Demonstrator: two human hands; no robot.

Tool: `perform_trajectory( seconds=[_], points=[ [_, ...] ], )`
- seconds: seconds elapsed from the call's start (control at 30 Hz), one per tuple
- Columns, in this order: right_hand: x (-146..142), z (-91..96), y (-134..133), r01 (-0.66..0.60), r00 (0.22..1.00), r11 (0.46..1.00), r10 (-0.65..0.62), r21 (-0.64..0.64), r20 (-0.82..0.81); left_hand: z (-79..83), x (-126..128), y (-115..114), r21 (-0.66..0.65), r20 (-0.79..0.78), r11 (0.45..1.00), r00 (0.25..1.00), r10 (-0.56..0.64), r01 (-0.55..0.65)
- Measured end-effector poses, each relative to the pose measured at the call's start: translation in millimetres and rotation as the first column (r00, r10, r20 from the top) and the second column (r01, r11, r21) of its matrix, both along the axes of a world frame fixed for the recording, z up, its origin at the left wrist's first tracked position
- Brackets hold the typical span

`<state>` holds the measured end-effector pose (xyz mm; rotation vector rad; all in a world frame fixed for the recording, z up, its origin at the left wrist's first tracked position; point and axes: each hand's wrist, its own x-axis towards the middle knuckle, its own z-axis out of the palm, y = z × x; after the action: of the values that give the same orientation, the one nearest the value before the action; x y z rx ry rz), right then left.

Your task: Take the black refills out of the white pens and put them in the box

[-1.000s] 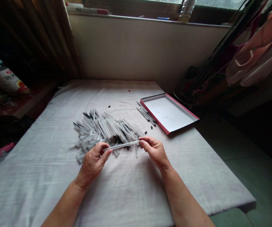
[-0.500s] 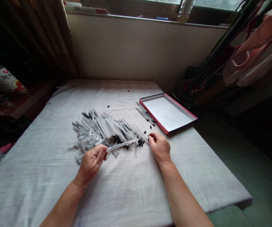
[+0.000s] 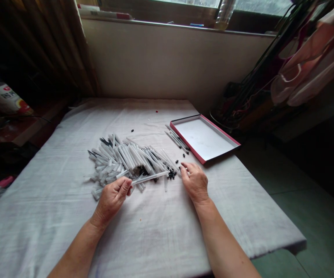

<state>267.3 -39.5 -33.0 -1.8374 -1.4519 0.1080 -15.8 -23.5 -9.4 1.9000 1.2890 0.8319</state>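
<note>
My left hand [image 3: 116,197] is closed around one end of a clear whitish pen barrel [image 3: 152,177], which points to the right above the near side of the pile. At the thumb and fingertips of my right hand [image 3: 195,181], closed in a pinch, a small black pen plug [image 3: 180,167] just shows. Between and behind my hands lies a heap of pen barrels [image 3: 132,154], with clear caps [image 3: 106,175] on its left side. More black plugs [image 3: 171,173] are clustered close to my right hand.
Right of the pile stands a shallow red-edged box lid [image 3: 203,141] with a white inside, several assembled pens [image 3: 177,139] along its left side. A pale cloth covers the table [image 3: 143,247]. A labelled jar [image 3: 4,94] is at far left.
The view has shifted slightly. Both hands keep nearly the same pose, and the right fingertips remain pinched just beyond the barrel's far end.
</note>
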Motion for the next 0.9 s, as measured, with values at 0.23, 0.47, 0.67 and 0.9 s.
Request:
perform_trajectory(
  seconds=[0.23, 0.47, 0.67, 0.9],
  points=[
    [-28, 10.4, -9, -0.309, 0.739, 0.943, 0.318, 0.121, -0.594, 1.7, 1, 0, 0.016, -0.032, 1.000, 0.999, -0.006, 0.006],
    [-23, 13.7, -1, -0.109, 0.548, 0.987, 0.160, 0.119, -0.821, 5.5, -1, 2, 0.038, -0.059, 0.999, 0.998, -0.003, 0.005],
    [-23, 8.1, 5, -0.026, 0.447, 0.994, 0.110, 0.110, -0.888, 5.0, -3, 4, 0.053, 0.003, 0.989, 0.990, 0.140, -0.140],
    [-33, 11.7, 3, -0.064, 0.417, 0.992, 0.123, 0.107, -0.901, -2.3, 1, 4, 0.215, -0.055, 0.975, 0.996, 0.066, -0.052]
  ],
)
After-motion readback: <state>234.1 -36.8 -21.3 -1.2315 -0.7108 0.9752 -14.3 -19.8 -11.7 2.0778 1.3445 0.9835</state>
